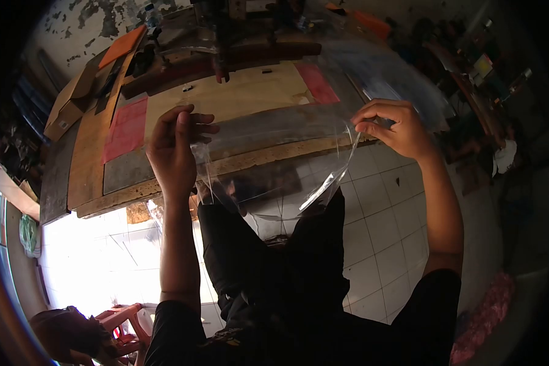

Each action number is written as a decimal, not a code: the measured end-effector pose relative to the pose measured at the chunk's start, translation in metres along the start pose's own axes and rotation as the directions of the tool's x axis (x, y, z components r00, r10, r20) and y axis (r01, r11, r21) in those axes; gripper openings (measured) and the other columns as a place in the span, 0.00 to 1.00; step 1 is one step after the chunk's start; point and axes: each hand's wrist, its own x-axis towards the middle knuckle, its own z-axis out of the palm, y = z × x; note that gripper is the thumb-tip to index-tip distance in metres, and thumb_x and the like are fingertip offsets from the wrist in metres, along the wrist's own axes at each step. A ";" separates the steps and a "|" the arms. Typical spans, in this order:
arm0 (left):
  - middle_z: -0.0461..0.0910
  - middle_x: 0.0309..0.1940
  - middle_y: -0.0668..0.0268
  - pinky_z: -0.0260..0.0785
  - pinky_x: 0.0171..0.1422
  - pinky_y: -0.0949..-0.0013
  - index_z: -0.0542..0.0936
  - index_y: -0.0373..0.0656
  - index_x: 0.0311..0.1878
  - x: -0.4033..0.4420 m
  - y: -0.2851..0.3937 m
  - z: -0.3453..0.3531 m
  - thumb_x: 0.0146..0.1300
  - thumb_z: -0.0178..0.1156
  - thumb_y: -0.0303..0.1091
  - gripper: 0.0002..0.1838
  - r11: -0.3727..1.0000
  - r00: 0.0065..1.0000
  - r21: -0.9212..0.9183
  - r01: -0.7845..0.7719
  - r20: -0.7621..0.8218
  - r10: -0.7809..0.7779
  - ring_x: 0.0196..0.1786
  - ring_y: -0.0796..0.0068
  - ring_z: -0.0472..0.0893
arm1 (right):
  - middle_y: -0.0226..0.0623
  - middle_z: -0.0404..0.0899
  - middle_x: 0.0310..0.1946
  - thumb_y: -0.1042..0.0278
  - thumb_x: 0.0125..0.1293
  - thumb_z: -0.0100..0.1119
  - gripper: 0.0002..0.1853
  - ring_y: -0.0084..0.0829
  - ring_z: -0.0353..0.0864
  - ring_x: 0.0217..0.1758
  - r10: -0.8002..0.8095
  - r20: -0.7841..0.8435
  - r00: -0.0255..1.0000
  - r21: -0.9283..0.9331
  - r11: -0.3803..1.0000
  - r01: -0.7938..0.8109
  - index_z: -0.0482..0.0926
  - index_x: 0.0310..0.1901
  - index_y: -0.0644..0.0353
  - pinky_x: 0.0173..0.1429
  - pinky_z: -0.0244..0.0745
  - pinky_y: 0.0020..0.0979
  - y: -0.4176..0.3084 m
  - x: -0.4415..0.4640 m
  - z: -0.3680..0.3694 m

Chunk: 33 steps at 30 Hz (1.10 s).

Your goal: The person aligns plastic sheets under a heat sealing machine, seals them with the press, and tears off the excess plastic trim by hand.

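A clear plastic sheet or bag (274, 177) hangs between my two hands, over the front edge of the workbench and above my lap. My right hand (389, 122) pinches its upper right corner between thumb and fingers. On the other side, my left hand (180, 143) is raised at the sheet's upper left edge, with its fingers spread and curving toward the plastic. Whether those fingers grip the film cannot be made out. Bright glare runs along the sheet's lower right part.
The wooden workbench (226, 91) carries a tan board with red patches (126, 128) and a dark machine behind it. A cardboard box (71, 104) stands at the left. Clear plastic film (384, 79) lies at the right. A red stool (125, 326) is at the lower left.
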 end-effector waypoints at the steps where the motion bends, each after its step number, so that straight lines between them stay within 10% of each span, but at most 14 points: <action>1: 0.89 0.42 0.55 0.83 0.42 0.69 0.79 0.32 0.59 0.000 0.000 0.000 0.83 0.54 0.35 0.15 1.000 1.000 -0.006 -0.003 0.004 0.003 0.39 0.68 0.91 | 0.34 0.90 0.37 0.70 0.67 0.73 0.06 0.28 0.90 0.40 -0.003 0.002 1.000 0.008 1.000 0.003 0.88 0.41 0.62 0.43 0.85 0.28 0.000 0.000 0.000; 33: 0.88 0.40 0.53 0.83 0.41 0.69 0.78 0.31 0.60 -0.004 -0.012 0.001 0.83 0.53 0.33 0.14 0.999 1.000 0.043 0.007 0.006 -0.008 0.36 0.69 0.90 | 0.33 0.91 0.37 0.72 0.66 0.73 0.03 0.24 0.89 0.40 0.130 0.035 0.991 0.119 0.984 -0.133 0.90 0.39 0.60 0.44 0.81 0.27 0.003 -0.003 -0.003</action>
